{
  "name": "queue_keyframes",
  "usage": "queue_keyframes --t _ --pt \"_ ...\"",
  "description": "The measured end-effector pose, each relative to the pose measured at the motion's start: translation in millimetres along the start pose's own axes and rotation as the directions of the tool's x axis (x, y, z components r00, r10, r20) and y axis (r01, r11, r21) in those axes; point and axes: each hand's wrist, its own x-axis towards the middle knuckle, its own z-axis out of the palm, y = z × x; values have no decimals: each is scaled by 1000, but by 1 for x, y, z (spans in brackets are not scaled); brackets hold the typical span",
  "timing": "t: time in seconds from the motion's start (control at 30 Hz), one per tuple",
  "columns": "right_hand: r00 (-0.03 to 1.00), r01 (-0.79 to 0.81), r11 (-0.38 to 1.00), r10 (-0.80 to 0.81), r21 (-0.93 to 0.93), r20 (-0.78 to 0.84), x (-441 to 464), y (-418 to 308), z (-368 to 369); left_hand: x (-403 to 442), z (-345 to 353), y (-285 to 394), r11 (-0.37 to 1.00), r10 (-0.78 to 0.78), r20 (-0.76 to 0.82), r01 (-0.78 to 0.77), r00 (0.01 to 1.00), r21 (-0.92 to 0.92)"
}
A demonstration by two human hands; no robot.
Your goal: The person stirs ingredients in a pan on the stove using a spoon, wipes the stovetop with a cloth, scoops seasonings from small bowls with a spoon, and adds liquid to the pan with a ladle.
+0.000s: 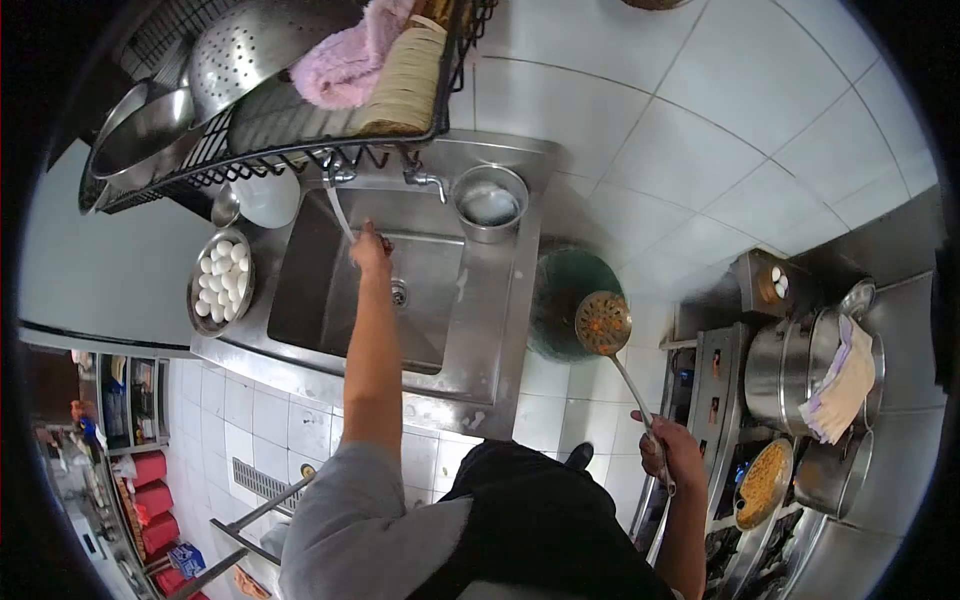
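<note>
My left hand [371, 248] is over the steel sink [428, 300], its fingers curled at the lower end of a pale hose [340, 210] that hangs from the left tap [338, 172]. The grip itself is partly hidden. My right hand [672, 452] is closed around the long metal handle of a skimmer [604, 323]. The skimmer's round perforated head, with orange-brown bits on it, is above a dark green bin [560, 275] beside the sink. At the sink's back right corner stands a metal pot [489, 203] with whitish contents, near a second tap [428, 181].
A bowl of white eggs [222, 282] sits left of the sink. Overhead hangs a black wire rack [270, 155] with a colander [240, 60] and pink cloth [350, 55]. On the right, the stove bears a pan of orange-brown food [764, 484] and large pots [775, 365].
</note>
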Motion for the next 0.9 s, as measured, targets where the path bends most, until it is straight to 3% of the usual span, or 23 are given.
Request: queue_keyframes --t 0.03,0.1,0.13,0.27,0.4,0.5,0.57,0.63,0.7,0.73,0.77,0.8,0.83,0.87,0.9 --pt "1000 -8 1000 8 -7 -5 1 2 -1 -4 3 0 1000 -7 5 7 1000 7" --pt "1000 -7 1000 6 23 17 2 3 -4 -8 19 1 983 -178 338 156 924 92" --pt "999 -5 999 3 51 40 2 4 -5 -9 29 -2 979 -193 448 138 873 151" --pt "999 37 999 -37 -13 -3 2 2 0 3 81 -22 944 -269 443 143 855 297" --pt "998 61 998 -61 -7 -30 -9 -4 1 17 108 -12 912 -372 358 265 856 314" --pt "997 76 996 -76 55 -18 -10 6 -9 25 114 8 908 -415 472 319 778 272" --pt "996 75 996 -72 48 -47 -13 12 -13 20 120 22 886 -454 493 317 742 339" --pt "993 90 993 -84 70 -89 -19 18 -17 -27 122 45 856 -337 454 68 825 512" --pt "992 102 992 -95 74 -88 -25 25 -21 -24 97 55 759 -211 579 -241 788 605" --pt "993 100 988 -91 115 -79 -28 30 -26 -4 74 50 916 -171 656 -126 736 380" --pt "990 134 983 -129 122 -52 -22 41 -32 -30 60 53 969 -139 572 -9 808 248" --pt "985 170 976 -163 138 -60 -20 55 -39 6 21 32 964 -239 851 13 467 264" --pt "971 234 965 -225 122 -80 -26 61 -41 -16 11 32 761 -364 830 -379 422 526" --pt "980 172 972 -154 157 -125 -37 56 -38 -41 3 32 27 -485 794 -901 368 433" --pt "976 177 976 -157 129 -153 -35 65 -41 -68 -5 34 -359 -594 743 -928 308 97"
